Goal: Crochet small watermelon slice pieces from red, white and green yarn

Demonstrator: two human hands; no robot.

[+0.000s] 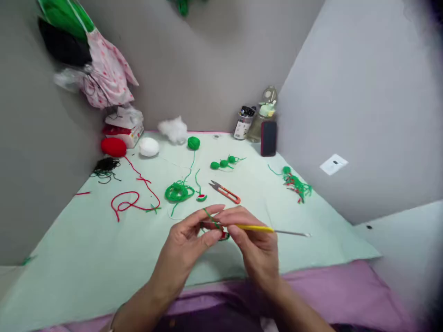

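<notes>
My left hand (188, 240) pinches a small red, white and green crochet piece (224, 235) between thumb and fingers. Green yarn (211, 216) runs over the left forefinger toward the work. In my right hand (258, 244) is a crochet hook (256, 228) with a yellow handle, its free metal end pointing right. The hook's working tip meets the piece between the hands, partly hidden by fingers. Just beyond the hands lie orange-handled thread snips (224, 191), a similar small crocheted piece (201, 198) with a green tail, and a loose coil of green yarn (179, 191).
Farther back sit a red yarn ball (114, 147), a white ball (149, 147), a green ball (194, 143) and white stuffing (173, 130). Green crocheted balls (224, 163) lie mid-table; yarn scraps (297, 186) are at right. A phone (268, 139) leans near a pen holder (243, 124).
</notes>
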